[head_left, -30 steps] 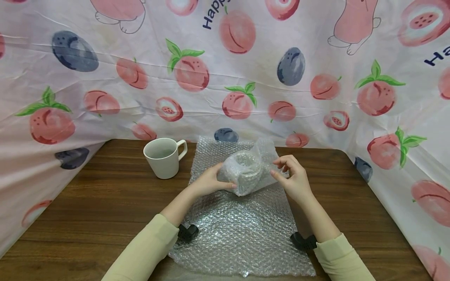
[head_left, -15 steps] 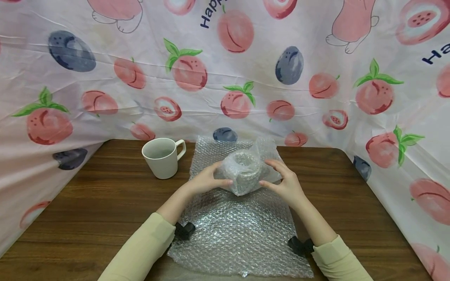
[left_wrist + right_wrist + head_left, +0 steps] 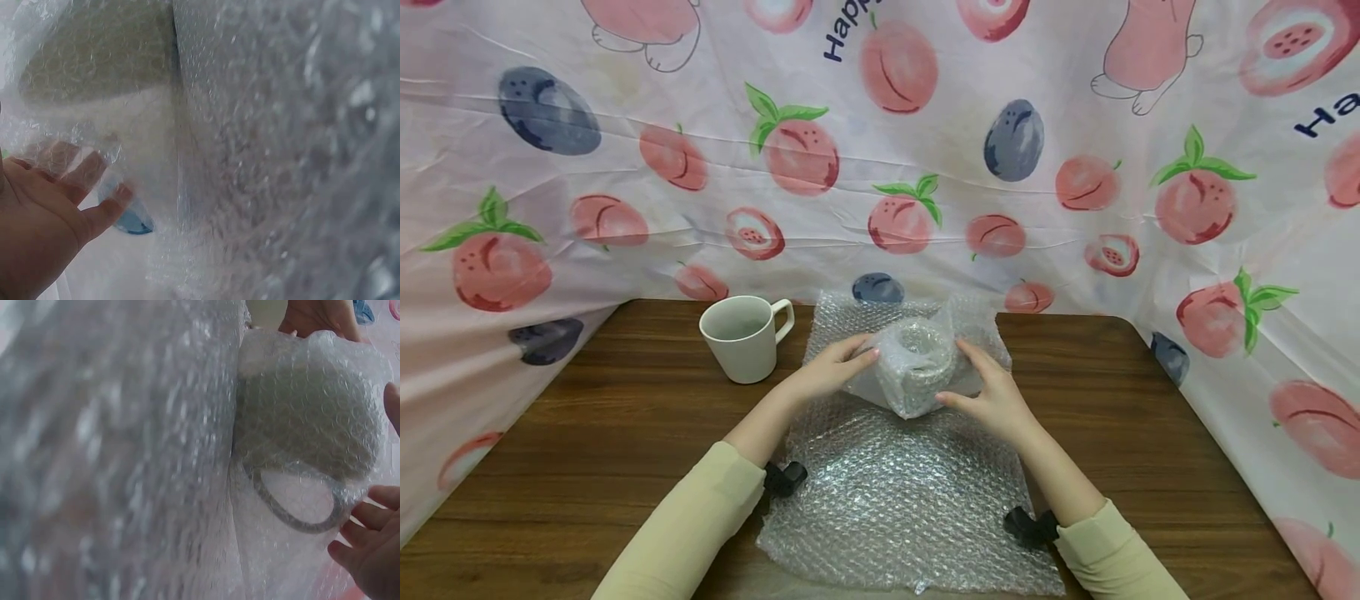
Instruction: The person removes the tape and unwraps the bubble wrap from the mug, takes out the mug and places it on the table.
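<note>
Bubble wrap (image 3: 901, 398) covers a mug (image 3: 306, 419) near the middle of the far edge of the tabletop (image 3: 610, 450), atop a bubble-wrap sheet (image 3: 910, 508) that runs toward the near edge. The right hand (image 3: 996, 404) is at the handle side of the wrapped mug, its fingers apart. Opposite, the left hand (image 3: 826, 372) touches loose wrap; whether its fingers pinch it, I cannot tell. An uncovered white cup (image 3: 739, 350) stands toward the far left corner.
</note>
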{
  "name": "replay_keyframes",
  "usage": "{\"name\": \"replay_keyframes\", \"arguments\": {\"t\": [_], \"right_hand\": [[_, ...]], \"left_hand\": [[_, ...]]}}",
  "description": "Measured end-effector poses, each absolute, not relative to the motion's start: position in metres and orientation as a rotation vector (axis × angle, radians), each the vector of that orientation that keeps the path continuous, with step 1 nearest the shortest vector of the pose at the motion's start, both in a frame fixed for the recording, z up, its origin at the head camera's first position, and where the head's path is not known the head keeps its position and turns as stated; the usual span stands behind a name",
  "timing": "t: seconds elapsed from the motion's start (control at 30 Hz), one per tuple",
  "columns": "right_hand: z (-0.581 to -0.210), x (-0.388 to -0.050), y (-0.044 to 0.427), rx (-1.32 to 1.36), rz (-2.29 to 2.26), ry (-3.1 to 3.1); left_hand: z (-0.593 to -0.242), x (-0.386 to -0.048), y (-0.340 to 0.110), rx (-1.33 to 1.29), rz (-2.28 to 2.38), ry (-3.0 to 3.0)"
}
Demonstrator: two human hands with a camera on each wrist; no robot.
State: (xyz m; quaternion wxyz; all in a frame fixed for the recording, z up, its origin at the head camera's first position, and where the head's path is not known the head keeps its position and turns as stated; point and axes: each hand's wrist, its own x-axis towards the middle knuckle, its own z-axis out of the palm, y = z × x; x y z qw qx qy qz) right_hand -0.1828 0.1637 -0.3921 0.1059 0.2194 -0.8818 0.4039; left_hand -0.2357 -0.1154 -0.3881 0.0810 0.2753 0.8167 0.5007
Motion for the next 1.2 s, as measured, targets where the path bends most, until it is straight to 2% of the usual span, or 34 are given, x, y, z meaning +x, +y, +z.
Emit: {"name": "replay_keyframes", "arguments": {"t": [0.2,0.63,0.93,1.2], "right_hand": [[-0.388,-0.183,0.157,0.561,1.147,-2.639],[-0.384,-0.186,0.150,0.488,1.150,-2.678],[-0.383,-0.185,0.148,0.439,1.169,-2.695],[-0.384,-0.184,0.148,0.437,1.173,-2.682]], "left_hand": [[-0.386,-0.241,-0.118,0.872,1.488,2.462],[-0.382,-0.253,-0.113,0.753,1.541,2.544],[-0.384,-0.263,-0.112,0.572,1.703,2.481],[-0.387,-0.267,-0.117,0.460,1.777,2.676]]}}
